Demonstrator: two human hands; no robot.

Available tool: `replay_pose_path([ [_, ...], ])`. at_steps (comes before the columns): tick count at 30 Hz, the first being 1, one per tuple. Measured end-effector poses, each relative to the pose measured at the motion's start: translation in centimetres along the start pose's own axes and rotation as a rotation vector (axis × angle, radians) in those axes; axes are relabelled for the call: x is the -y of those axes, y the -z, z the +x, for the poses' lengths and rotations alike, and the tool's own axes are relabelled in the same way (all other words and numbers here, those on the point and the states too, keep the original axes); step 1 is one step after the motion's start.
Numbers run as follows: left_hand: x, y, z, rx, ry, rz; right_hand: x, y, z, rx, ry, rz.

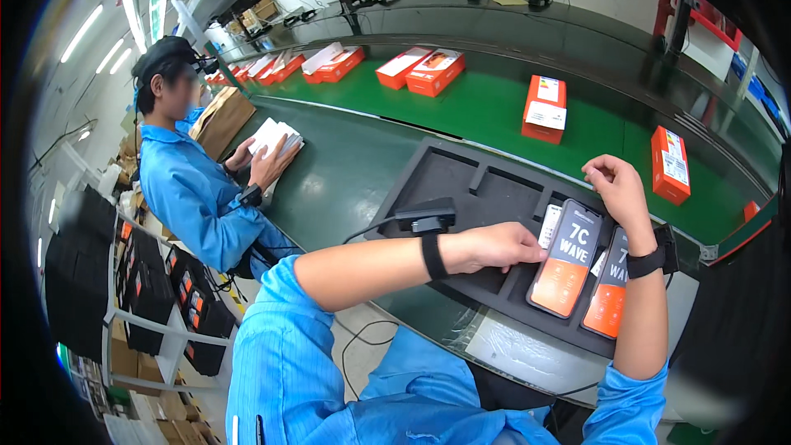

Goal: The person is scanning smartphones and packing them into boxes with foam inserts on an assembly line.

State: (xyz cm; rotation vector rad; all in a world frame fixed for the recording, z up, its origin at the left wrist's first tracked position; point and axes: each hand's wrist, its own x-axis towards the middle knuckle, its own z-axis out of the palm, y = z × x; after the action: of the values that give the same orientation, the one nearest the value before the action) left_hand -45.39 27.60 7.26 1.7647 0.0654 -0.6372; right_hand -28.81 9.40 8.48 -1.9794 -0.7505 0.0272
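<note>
A smartphone (565, 259) with a grey and orange front lies tilted in a black foam tray (409, 184) on the bench. At its left edge are the bent fingertips of my left hand (504, 245), closed on that edge. A second, similar smartphone (608, 301) rests to its right, partly hidden by my right forearm. Over the tray's far right side, my right hand (616, 185) is raised with curled fingers, and nothing shows in them. A white label (548, 225) peeks out beside the first phone.
Several orange and white boxes (545, 110) stand along the green conveyor (486, 119) beyond the tray. To the left, a co-worker (198, 189) in blue holds a stack of white pieces (278, 136). A rack (156, 330) with black trays stands at far left. Clear plastic (511, 346) lies at the near edge.
</note>
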Motion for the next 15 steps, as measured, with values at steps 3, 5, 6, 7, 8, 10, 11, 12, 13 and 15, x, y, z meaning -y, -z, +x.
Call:
replay_pose_path([
  [3,-0.5,-1.4,1.0,-0.061,-0.115,0.031,-0.2,0.4,0.3,0.001,0.013,-0.05],
  [5,1.1,-1.6,2.2,-0.091,-0.206,-0.102,-0.1,0.4,0.2,-0.012,0.015,-0.032],
  [6,1.0,-1.5,2.3,-0.085,-0.17,0.001,-0.1,0.6,0.2,-0.018,0.025,-0.038],
  [7,1.1,-2.0,2.4,-0.121,-0.175,-0.013,-0.2,0.8,0.0,-0.026,0.029,-0.047],
  [8,1.2,-2.3,2.6,-0.156,-0.18,-0.001,-0.1,1.1,-0.1,-0.031,0.022,-0.05],
  [10,0.8,-3.2,1.6,-0.222,-0.225,-0.066,-0.4,1.4,-0.2,-0.047,0.016,-0.042],
  [11,0.8,-3.2,0.9,-0.25,-0.268,-0.145,-0.3,1.2,-0.1,-0.052,-0.009,-0.04],
  [12,0.9,-3.0,0.2,-0.226,-0.265,-0.2,0.1,1.1,-0.2,-0.065,-0.009,-0.03],
  [13,1.3,-2.5,-0.6,-0.241,-0.266,-0.207,0.6,1.0,-0.2,-0.078,-0.01,-0.018],
  [15,1.1,-1.0,-1.9,-0.259,-0.387,-0.488,1.2,1.7,-0.8,-0.106,0.019,-0.047],
])
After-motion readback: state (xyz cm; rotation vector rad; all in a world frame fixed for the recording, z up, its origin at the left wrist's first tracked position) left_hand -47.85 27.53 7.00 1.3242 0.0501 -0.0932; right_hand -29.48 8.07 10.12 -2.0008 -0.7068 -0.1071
